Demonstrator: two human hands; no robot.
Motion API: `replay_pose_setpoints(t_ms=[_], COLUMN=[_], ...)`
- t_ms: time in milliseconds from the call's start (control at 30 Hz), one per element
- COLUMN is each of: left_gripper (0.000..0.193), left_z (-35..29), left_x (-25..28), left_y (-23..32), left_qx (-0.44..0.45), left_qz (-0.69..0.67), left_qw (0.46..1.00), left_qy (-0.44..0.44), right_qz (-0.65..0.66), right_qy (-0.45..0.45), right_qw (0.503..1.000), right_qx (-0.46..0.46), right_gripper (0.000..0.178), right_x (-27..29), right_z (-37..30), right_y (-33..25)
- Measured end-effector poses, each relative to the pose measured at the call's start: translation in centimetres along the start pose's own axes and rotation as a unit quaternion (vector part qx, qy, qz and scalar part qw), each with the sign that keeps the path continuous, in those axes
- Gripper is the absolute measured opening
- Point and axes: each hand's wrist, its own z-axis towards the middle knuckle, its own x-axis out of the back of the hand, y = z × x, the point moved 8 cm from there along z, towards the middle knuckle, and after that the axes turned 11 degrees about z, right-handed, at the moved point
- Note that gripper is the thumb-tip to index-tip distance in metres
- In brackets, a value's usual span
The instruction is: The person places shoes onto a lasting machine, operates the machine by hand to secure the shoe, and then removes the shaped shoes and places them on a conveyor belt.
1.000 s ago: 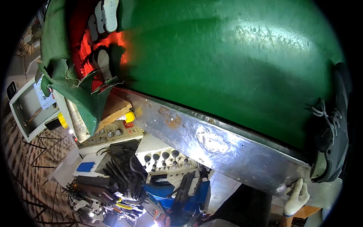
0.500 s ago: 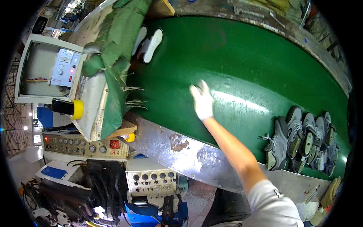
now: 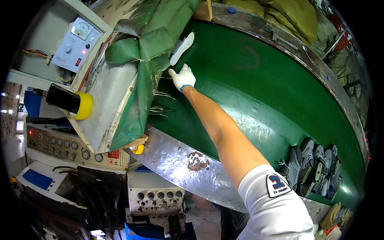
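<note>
My right hand (image 3: 184, 79), in a white glove with a blue cuff edge, reaches out over the green belt (image 3: 256, 92). It is open and empty, its thumb apart from the partly bent fingers. Just beyond the fingertips lies a shoe (image 3: 182, 48) on its side, its white sole showing, with a small gap to the hand. The torn green cover hides part of this shoe. My left hand is out of view.
A torn green cover (image 3: 144, 96) with frayed strands hangs over the belt's left end. Grey shoes (image 3: 312, 168) stand in a group at the right. A worn metal ledge (image 3: 180, 160) runs along the near side. Control panels (image 3: 64, 146) and a yellow tape roll (image 3: 83, 106) are at left.
My right hand has moved left and farther away, towards the white-soled shoe. The view has shifted, so the machine looks nearer and the grey shoes sit lower. A second shoe beside the white-soled one is now hidden.
</note>
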Motion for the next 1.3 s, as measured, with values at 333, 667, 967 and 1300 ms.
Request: replay_pose_setpoints(t_ms=[333,667,967,1300], left_gripper=[0.031,0.023,0.033,0.034], left_z=[0.3,0.4,2.3,7.5], left_x=[0.5,0.4,-2.0,-1.0], left_y=[0.1,-0.6,2.4,8.0], left_qx=[-0.031,-0.032,0.065,0.131], left_qz=[0.000,-0.049,-0.031,0.043], left_qw=[0.999,0.996,0.976,0.969], left_qy=[0.039,0.073,-0.206,-0.204], right_qz=[-0.015,0.171,0.219,0.214], right_qy=[-0.042,-0.056,-0.078,-0.242], right_qw=[0.999,0.984,0.972,0.940], right_qx=[0.019,-0.011,-0.038,0.106], right_gripper=[0.090,0.068,0.027,0.017], right_x=[-5.4,-2.2,21.0,18.1], right_z=[-1.2,-12.5,-41.4,-41.8], right_y=[-0.3,4.2,16.5,19.1])
